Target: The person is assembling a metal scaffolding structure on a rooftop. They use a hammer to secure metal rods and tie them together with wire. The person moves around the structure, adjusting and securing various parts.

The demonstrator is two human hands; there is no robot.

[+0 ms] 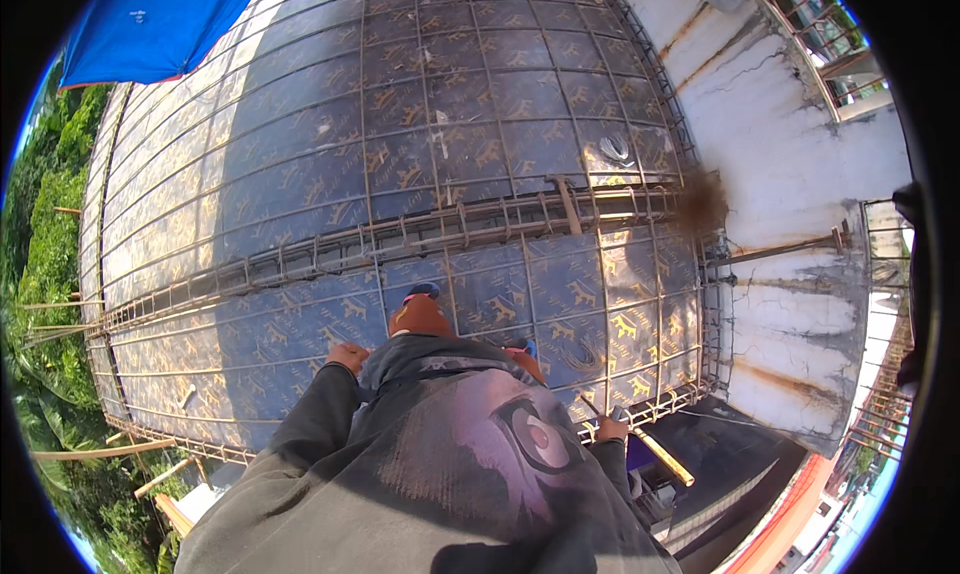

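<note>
My left hand (348,356) is at my left side, its fingers curled; what they hold, if anything, does not show. Down at my right, my right hand (611,430) is closed around a thin dark tool (588,404) whose tip points up and left. Beneath both hands spreads a grid of steel bars (490,164) over dark panels with a yellow print. Ahead of my feet a long rebar cage (420,236) crosses the deck. On it rests a hammer (567,206), beyond the reach of either hand.
Wire coils (614,152) lie on the panels, another (577,356) near my right foot. A stained white wall (790,174) borders the right side. Trees (60,204) show past the left edge, a blue canopy (160,24) at upper left. A pole (665,457) sticks out beside my right hand.
</note>
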